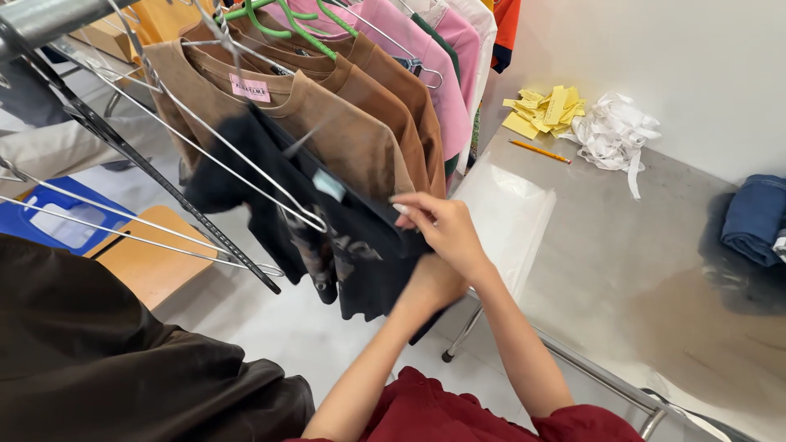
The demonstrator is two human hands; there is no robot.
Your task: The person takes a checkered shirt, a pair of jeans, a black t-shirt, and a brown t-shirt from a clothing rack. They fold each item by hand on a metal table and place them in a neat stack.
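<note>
Pinching the black shirt (327,221) at its shoulder, the right hand (442,229) has fingers pressed together on the cloth; the left hand (430,282) lies under it, its grip hidden. That shirt hangs on the rack (123,147) beside brown shirts (352,123), left of the table's (622,270) near edge

short dark red sleeves (573,421) cover the upper arms; forearms and both hands (446,237) are bare.

pink rectangular neck label (250,87) sitting inside brown shirt collar; pale blue tag (329,185) showing on black shirt; yellow paper tags (544,110) lying piled on table; clear plastic bag (508,217) lying flat.
</note>
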